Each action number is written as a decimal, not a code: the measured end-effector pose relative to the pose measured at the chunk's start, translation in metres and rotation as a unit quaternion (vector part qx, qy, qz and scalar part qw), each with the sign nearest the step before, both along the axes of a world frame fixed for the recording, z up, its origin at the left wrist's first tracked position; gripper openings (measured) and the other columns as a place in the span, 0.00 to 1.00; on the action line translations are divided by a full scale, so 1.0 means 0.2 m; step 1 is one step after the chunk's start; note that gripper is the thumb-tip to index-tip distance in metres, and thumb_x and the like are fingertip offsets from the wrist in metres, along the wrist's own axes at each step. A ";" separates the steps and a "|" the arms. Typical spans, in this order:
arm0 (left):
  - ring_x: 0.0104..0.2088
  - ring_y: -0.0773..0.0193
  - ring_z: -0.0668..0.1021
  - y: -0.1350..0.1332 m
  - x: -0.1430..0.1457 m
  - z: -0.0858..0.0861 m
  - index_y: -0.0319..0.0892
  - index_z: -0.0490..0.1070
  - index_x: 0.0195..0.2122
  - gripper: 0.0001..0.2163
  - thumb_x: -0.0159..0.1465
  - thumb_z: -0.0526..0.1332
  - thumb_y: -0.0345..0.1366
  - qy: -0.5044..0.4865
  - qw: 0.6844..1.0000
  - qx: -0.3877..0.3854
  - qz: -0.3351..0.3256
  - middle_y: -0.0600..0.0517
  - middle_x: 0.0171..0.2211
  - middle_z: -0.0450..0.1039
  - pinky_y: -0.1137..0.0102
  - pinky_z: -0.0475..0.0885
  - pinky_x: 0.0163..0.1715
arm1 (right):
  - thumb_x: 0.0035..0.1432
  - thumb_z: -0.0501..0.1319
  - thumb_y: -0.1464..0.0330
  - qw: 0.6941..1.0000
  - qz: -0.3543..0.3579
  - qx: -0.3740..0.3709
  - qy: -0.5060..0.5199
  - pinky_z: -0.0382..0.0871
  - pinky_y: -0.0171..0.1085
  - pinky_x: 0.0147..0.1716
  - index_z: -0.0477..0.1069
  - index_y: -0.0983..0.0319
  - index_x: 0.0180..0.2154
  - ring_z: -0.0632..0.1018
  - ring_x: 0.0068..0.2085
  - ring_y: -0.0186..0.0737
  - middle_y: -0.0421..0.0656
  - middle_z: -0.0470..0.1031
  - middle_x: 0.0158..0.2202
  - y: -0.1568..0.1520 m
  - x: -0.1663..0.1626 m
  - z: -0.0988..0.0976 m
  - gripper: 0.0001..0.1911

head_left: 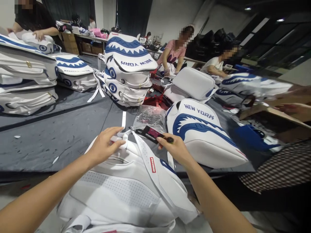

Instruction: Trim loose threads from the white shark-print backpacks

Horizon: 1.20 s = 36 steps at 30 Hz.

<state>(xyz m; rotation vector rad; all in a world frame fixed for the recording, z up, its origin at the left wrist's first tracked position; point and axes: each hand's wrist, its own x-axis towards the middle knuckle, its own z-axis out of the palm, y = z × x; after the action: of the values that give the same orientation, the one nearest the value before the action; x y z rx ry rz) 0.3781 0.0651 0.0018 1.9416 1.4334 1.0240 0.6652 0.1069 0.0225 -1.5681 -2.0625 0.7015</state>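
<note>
A white backpack (pixel 116 191) lies in front of me with its dotted back panel up. My left hand (pixel 105 145) is at its top, thumb and index finger apart, tips beside the white strap loop (pixel 125 138). Between the thumb and fingers of my right hand (pixel 176 149) is a black hang tag (pixel 152 133) with a dark pink print. A small dark round-ended object (pixel 170 140) also shows at that hand; its kind is unclear. The tag reaches toward the top of the shoulder strap (pixel 152 161), which bears a red label.
Another white-and-blue backpack (pixel 204 136) lies close on the right. Beyond the tag is a clear plastic bag (pixel 150 118). Stacked backpacks (pixel 126 71) stand ahead, more at left (pixel 26 77). Co-workers handle bags across the dark table (pixel 73 139). An open cardboard box (pixel 279 113) is at right.
</note>
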 end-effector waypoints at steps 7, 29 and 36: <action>0.21 0.70 0.70 -0.16 0.17 0.09 0.41 0.74 0.27 0.10 0.65 0.61 0.37 -0.128 0.992 -0.010 -0.015 0.57 0.18 0.69 0.74 0.60 0.22 | 0.55 0.66 0.60 0.985 -0.003 0.037 0.167 0.71 0.37 0.37 0.77 0.61 0.37 0.77 0.33 0.38 0.42 0.81 0.33 -0.32 -0.18 0.13 0.12; 0.56 0.50 0.77 -0.59 -0.29 -0.35 0.45 0.59 0.64 0.29 0.65 0.62 0.47 0.094 0.973 -0.075 0.198 0.43 0.59 0.73 0.60 0.74 0.52 | 0.57 0.59 0.77 0.903 0.269 0.039 -0.333 0.57 0.35 0.29 0.78 0.58 0.37 0.80 0.36 0.42 0.44 0.82 0.35 -0.27 -0.63 0.09 0.12; 0.56 0.50 0.77 -0.57 -0.30 -0.41 0.44 0.61 0.63 0.28 0.64 0.64 0.45 0.064 0.976 -0.056 0.201 0.44 0.58 0.74 0.60 0.74 0.52 | 0.60 0.57 0.75 0.851 0.344 -0.005 -0.397 0.55 0.37 0.28 0.78 0.59 0.42 0.81 0.37 0.44 0.46 0.82 0.36 -0.25 -0.83 -0.05 0.14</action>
<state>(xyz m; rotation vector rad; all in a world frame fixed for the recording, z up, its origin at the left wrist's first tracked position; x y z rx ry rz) 0.3190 -0.0485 -0.0804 1.7004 1.9690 0.9732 0.4984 0.0560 0.0126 -1.1837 -3.3189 0.2621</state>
